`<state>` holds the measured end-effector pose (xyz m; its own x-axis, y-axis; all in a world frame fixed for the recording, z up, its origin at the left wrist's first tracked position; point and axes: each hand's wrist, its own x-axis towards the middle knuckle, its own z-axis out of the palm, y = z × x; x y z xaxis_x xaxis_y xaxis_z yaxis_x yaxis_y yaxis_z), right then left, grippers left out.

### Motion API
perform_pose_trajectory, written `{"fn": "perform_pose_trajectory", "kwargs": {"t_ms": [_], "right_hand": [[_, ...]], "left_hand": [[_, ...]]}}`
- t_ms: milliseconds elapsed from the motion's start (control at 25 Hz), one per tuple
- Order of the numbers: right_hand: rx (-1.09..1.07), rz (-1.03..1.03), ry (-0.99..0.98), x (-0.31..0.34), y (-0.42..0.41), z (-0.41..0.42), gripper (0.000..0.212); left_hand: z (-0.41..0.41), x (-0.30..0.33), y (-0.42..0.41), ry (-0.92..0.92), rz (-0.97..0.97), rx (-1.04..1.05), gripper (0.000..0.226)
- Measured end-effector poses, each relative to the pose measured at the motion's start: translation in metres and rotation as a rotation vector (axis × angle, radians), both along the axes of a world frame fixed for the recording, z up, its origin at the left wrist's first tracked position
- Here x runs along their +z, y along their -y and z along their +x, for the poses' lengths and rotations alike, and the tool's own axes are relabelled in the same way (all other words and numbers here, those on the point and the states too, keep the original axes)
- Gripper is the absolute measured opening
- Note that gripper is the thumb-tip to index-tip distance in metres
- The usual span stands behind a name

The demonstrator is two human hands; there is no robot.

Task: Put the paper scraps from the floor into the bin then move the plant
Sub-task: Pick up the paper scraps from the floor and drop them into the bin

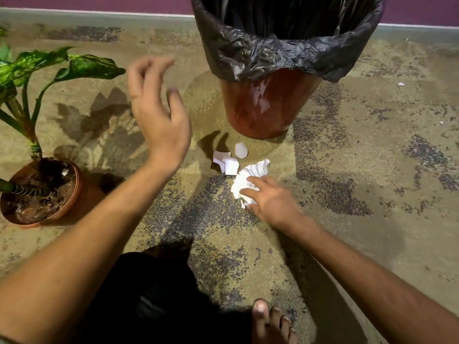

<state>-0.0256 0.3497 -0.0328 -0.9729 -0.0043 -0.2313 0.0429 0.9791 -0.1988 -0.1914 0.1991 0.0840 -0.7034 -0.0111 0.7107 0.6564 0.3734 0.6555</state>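
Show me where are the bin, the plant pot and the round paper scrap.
bin (267, 105): head view, on its bare red-brown wall below the black liner.
plant pot (74, 192): head view, on its right rim.
round paper scrap (241, 150): head view, at its middle, on the floor before the bin.

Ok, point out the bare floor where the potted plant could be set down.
Bare carpet lies right of the bin, with only tiny white flecks there. Another free patch runs between the potted plant and the bin, beneath the raised left hand. It is crowded in front of the bin: paper scraps lie there, and the right hand is on the crumpled paper.
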Motion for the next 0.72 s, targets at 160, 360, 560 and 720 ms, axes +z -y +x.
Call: {"fn": "perform_pose_trajectory", "kwargs": {"t_ms": [160,360,560,720], "right_hand": [[0.073,0.061,-0.077,0.002,0.007,0.004,0.034],[0.113,-0.018,-0.065,0.002,0.007,0.02,0.026],[-0.003,-0.222,-0.307,0.023,0.003,0.028,0.021],[-0.181,-0.426,-0.553,0.085,-0.005,0.016,0.016]], "left_hand": [[0.016,-0.071,0.015,0.552,-0.463,-0.147,0.051],[0.024,-0.103,-0.01,0.62,-0.991,-0.442,0.079],[0.021,-0.122,-0.028,0.466,-1.218,-0.461,0.046],[0.028,-0.116,-0.018,0.453,-1.146,-0.392,0.032]]}}
